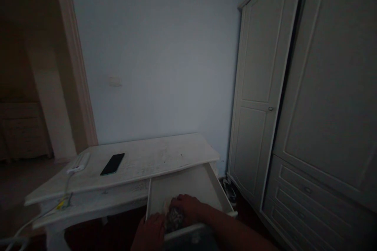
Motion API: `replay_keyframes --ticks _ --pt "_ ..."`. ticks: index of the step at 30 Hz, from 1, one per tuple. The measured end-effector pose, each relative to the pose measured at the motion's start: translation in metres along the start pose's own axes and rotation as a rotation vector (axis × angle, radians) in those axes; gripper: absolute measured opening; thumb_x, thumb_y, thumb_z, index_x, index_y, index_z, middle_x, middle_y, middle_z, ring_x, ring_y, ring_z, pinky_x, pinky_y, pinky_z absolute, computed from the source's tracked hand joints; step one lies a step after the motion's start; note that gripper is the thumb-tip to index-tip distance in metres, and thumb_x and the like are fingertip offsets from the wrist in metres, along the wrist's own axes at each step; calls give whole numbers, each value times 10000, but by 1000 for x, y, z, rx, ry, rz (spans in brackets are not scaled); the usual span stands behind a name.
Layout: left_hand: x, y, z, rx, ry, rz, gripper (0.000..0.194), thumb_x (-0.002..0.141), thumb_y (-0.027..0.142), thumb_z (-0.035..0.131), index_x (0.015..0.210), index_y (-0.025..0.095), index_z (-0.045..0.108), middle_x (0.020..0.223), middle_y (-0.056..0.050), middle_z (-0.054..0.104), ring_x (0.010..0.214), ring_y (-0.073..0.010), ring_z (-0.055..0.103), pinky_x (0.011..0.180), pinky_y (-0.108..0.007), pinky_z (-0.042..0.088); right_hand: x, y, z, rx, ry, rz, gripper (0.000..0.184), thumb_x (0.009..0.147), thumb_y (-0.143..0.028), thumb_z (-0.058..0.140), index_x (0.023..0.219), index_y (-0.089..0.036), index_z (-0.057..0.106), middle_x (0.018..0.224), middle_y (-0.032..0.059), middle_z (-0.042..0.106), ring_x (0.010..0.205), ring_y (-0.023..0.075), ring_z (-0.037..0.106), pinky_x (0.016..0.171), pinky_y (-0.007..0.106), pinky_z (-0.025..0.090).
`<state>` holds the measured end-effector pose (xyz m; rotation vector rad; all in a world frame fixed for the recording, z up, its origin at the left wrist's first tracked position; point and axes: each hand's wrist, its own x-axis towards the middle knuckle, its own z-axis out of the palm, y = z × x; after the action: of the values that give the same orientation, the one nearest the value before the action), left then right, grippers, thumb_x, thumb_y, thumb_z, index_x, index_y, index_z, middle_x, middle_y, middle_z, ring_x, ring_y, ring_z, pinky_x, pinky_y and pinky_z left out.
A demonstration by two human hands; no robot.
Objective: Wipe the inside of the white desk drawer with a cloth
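A white desk (153, 157) stands against the wall with its right drawer (188, 184) pulled out. My right hand (188, 207) reaches into the drawer, fingers curled over a small dark patterned object (174, 219) near the drawer front. My left hand (150, 231) rests at the drawer's front left corner, touching the same object. The room is dim, and I cannot make out what the object is.
A black phone (112, 163) and a white power strip (79, 162) with a cable (35, 219) lie on the desk's left part. A tall white wardrobe (294, 106) fills the right side. A doorway (32, 86) opens at the left.
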<state>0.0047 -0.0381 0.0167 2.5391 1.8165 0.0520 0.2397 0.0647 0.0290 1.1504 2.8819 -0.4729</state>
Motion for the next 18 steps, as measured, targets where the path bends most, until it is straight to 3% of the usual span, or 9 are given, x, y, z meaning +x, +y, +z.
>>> replay_keyframes --ticks 4,6,10,14,18 --pt "2 -3 5 -34 2 -16 521 1042 85 370 1390 255 719 1467 -110 723 1384 -269 648 1227 -519 411 -23 19 -11 66 39 156 986 579 -422 944 1487 -437 561 1411 92 630 1233 401 670 951 460 520" --pt "2 -4 5 -50 19 -17 490 1044 113 397 1381 262 720 1447 -106 735 1374 -267 657 1217 -503 422 -35 27 -20 97 118 281 1001 560 -421 947 1488 -429 570 1421 91 633 1248 397 659 977 457 509" --pt "0 -5 3 -59 36 -16 470 1046 140 435 1391 293 715 1442 -89 743 1381 -270 660 1231 -496 418 -46 38 -39 143 336 537 822 716 -395 854 1489 -332 580 1401 127 654 1291 360 647 1034 433 493" --pt "-1 -2 0 -55 38 -14 480 1033 112 434 1366 278 736 1424 -98 751 1369 -286 670 1226 -519 428 -24 36 -46 146 448 732 653 888 -388 701 1500 -213 551 1415 234 634 1335 411 622 1019 509 512" --pt "1 1 4 -33 57 -35 514 1038 99 368 1375 254 724 1394 -110 762 1315 -265 695 1190 -502 449 23 17 -43 157 477 769 680 883 -426 722 1515 -259 534 1507 241 593 1452 451 534 1031 592 516"
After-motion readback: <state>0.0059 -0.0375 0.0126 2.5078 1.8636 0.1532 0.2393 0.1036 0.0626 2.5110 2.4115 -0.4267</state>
